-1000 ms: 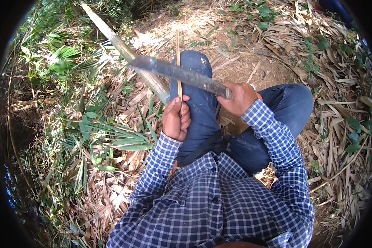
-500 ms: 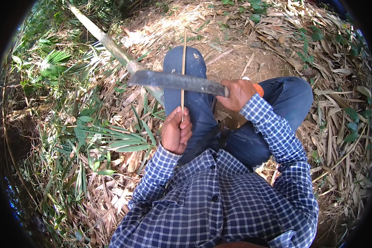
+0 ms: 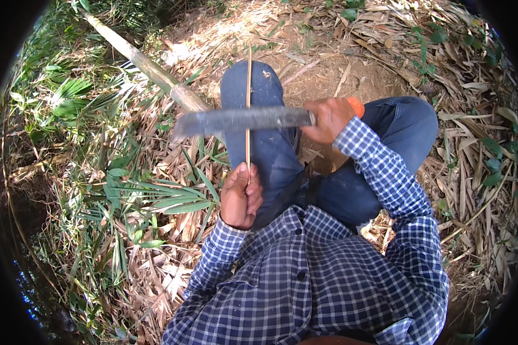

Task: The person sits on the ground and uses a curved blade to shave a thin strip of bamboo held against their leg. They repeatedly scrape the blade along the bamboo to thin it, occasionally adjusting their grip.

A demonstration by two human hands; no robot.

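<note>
Hands work close together over the lap of a seated person in a blue checked shirt and jeans. Left hand [image 3: 242, 195] is closed around the near end of a thin bamboo strip [image 3: 248, 98], which stands away from the body over the raised left knee [image 3: 259, 92], its long axis pointing straight ahead from that fist. Right hand [image 3: 328, 118], further forward and to the right of the left, is gripped tight on the orange handle [image 3: 355, 106] of a long knife, whose blade [image 3: 242, 120] reaches leftward from the fist. So the two long axes cross at nearly a right angle: blade lying across, strip running fore and aft, meeting partway up the strip ahead of the left hand. Whether the edge bites into the strip or only rests against it cannot be told. Beyond the blade's tip, to the left and ahead of both hands, a thick bamboo pole [image 3: 149, 66] lies slantwise on the ground among dry leaves [image 3: 472, 144] and green fronds [image 3: 149, 195].
</note>
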